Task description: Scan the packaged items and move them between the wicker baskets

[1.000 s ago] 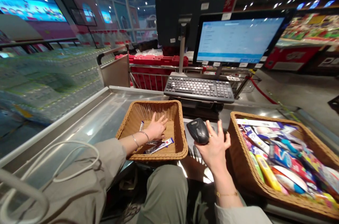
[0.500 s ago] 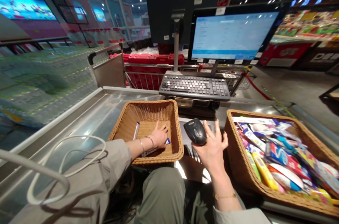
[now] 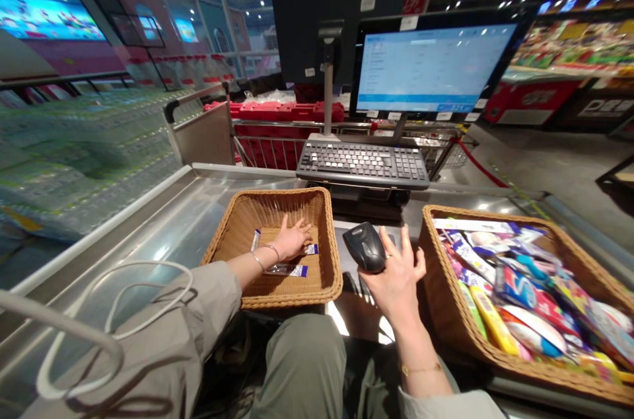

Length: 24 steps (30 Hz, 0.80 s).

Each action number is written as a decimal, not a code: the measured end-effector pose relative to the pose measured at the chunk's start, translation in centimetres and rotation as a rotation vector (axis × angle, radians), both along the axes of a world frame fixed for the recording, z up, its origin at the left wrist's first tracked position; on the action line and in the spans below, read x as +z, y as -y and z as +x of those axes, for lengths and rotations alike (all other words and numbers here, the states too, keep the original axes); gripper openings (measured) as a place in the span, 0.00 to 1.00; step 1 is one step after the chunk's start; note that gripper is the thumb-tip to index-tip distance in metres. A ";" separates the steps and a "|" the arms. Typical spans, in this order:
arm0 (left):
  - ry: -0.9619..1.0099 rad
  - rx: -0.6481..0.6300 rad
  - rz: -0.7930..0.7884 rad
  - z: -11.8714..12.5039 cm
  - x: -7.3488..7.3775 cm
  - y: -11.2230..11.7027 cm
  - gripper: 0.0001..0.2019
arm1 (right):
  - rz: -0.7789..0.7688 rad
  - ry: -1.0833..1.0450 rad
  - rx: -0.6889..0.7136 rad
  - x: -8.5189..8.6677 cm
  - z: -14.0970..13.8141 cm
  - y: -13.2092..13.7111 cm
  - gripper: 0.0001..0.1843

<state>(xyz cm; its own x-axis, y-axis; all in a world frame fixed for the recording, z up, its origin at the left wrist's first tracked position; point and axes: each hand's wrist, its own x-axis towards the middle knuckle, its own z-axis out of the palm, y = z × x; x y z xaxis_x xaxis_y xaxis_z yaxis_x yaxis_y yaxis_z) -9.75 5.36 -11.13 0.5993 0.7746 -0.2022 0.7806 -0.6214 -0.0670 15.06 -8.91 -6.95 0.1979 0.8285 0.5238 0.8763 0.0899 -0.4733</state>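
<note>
My left hand [image 3: 292, 238] lies inside the left wicker basket [image 3: 232, 234], fingers stretched out over a small blue and white packet [image 3: 310, 249]. Two more packets lie near it: one [image 3: 255, 238] by the wrist and one [image 3: 290, 269] under the forearm. My right hand [image 3: 399, 277] holds a black handheld barcode scanner [image 3: 365, 246] between the two baskets, thumb under it and the other fingers spread upward. The right wicker basket [image 3: 440, 313] is full of several colourful snack packets [image 3: 515, 280].
A keyboard [image 3: 363, 164] and a lit monitor [image 3: 433, 69] stand behind the baskets on the steel checkout counter [image 3: 163, 221]. A red shopping cart [image 3: 287, 131] is beyond the counter. A white cable [image 3: 113, 313] loops at the left. My knee [image 3: 302, 359] is below.
My left hand moved forward inside the left basket and its fingers stretched out; the packets there have shifted. The right hand with the scanner has stayed almost still.
</note>
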 end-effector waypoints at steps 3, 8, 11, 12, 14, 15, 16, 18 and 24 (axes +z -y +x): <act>0.004 0.056 0.037 -0.8 0.7 -0.6 0.14 | 0.002 -0.008 0.002 -0.1 0.1 -0.1 0.11; -0.026 0.064 0.057 -1.5 1.2 -0.8 0.11 | 0.006 -0.012 -0.001 0.0 -0.1 0.0 0.12; -0.042 -0.001 0.056 -1.0 0.6 -0.2 0.12 | -0.007 -0.009 0.006 0.1 -0.1 0.1 0.13; -0.047 -0.017 0.056 -0.7 0.3 0.0 0.13 | -0.012 -0.007 0.007 0.1 -0.1 0.1 0.13; -0.056 -0.031 0.059 -0.3 -0.4 0.4 0.14 | -0.016 -0.007 0.002 0.1 -0.1 0.2 0.12; -0.059 -0.032 0.061 -0.2 -0.7 0.5 0.14 | -0.018 -0.007 -0.001 0.1 0.0 0.2 0.12; -0.062 -0.030 0.062 -0.1 -0.9 0.6 0.15 | -0.019 -0.009 -0.005 0.1 0.0 0.2 0.12; -0.063 -0.022 0.059 -0.1 -1.1 0.7 0.16 | -0.019 -0.014 -0.007 0.2 0.0 0.2 0.12; -0.040 0.083 0.043 -0.1 0.0 0.2 0.11 | -0.028 -0.016 0.000 0.4 -0.1 0.2 0.14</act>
<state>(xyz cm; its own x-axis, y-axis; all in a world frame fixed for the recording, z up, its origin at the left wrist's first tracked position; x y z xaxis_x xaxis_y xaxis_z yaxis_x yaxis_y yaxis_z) -9.81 5.12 -11.10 0.5252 0.8296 -0.1898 0.8252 -0.5509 -0.1245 14.94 -9.09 -6.59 0.2061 0.8431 0.4968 0.8686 0.0762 -0.4896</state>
